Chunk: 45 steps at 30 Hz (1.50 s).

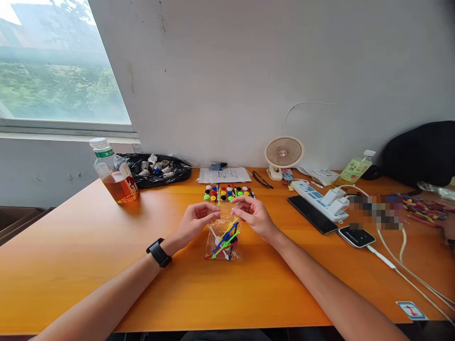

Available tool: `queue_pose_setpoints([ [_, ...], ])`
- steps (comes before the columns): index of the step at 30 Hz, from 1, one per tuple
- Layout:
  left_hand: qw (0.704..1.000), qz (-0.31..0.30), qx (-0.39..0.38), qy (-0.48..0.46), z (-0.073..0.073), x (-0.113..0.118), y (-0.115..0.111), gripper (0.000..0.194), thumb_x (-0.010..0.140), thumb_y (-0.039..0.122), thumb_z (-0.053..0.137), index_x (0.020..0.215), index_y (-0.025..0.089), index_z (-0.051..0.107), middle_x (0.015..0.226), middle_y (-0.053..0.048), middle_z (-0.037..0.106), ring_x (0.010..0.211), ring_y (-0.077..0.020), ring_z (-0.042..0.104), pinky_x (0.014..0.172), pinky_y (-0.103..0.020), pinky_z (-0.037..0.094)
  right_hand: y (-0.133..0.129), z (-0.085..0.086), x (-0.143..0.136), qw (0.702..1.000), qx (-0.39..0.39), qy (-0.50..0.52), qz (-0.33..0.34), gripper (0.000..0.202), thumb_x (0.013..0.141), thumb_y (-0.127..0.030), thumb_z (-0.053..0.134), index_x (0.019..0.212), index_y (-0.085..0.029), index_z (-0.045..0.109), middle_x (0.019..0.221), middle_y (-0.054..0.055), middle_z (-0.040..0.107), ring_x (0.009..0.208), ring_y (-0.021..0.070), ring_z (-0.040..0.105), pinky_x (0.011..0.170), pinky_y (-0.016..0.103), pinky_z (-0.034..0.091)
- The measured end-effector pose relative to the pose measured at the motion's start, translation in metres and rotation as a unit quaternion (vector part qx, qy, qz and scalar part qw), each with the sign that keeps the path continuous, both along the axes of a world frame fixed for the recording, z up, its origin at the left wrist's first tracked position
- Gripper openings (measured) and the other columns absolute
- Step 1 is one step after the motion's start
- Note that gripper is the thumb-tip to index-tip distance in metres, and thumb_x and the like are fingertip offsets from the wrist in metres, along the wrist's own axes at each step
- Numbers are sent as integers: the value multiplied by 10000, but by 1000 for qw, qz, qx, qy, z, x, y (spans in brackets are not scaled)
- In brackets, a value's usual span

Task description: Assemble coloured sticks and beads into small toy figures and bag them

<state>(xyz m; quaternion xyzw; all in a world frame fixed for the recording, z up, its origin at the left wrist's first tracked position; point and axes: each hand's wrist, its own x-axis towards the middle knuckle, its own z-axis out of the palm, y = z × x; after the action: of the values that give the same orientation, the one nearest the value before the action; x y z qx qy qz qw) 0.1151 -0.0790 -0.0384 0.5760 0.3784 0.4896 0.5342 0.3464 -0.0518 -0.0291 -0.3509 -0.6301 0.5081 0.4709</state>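
A small clear plastic bag (pixel 223 239) hangs or stands over the desk between my hands. Inside it are coloured plastic arrow-shaped pieces (pixel 226 241) in blue, green, white, yellow and red, with some round pieces among them. My left hand (pixel 197 221), a black watch on its wrist, pinches the bag's upper left edge. At the upper right edge, my right hand (pixel 255 218) has thumb and fingers closed on the bag. Just beyond my fingertips lie rows of round coloured caps (pixel 223 191) with thin sticks between them.
A bottle of amber drink (pixel 121 185) and a black bag of scraps (pixel 156 170) stand at left. Behind the caps lies paper (pixel 224 175). To the right are a fan (pixel 284 154), a phone (pixel 312 214), a power strip (pixel 316 199) and cables.
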Motion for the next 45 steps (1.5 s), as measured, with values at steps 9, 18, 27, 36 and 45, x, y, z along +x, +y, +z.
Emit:
queue_pose_setpoints([
  [9,998,28,58,21,6,-6,3,382,857,484,852,1051,165,771,963,-65,779,841,-165,695,764,-270,549,-2,3,0,999,0,-36,38,336,849,-441,850,1084,-230,736,762,12,721,711,180,677,617,280,487],
  [18,999,31,27,14,4,-11,9,381,800,487,895,951,152,797,913,-83,803,851,-201,742,806,-305,574,-2,0,1,994,46,-73,64,462,795,-358,901,1195,-235,703,834,-4,712,701,152,632,681,298,493],
  [27,999,50,5,9,7,-9,8,483,859,591,815,1047,150,757,804,-65,781,735,-168,707,683,-268,516,-2,0,-2,996,48,-57,41,387,806,-379,889,1119,-220,724,830,-1,678,751,156,619,710,297,490],
  [36,1000,10,-8,-10,4,-10,10,401,744,421,947,982,143,784,892,-69,783,769,-152,689,725,-267,556,4,0,1,997,57,-51,2,374,923,-567,747,951,-194,723,778,33,715,733,180,673,713,308,521],
  [45,1000,-2,1,-17,7,-8,7,365,762,414,937,931,129,783,828,-62,774,684,-129,667,672,-253,537,1,0,1,980,125,-142,-65,275,906,-464,755,860,-196,714,738,19,670,650,155,579,596,283,439],
])
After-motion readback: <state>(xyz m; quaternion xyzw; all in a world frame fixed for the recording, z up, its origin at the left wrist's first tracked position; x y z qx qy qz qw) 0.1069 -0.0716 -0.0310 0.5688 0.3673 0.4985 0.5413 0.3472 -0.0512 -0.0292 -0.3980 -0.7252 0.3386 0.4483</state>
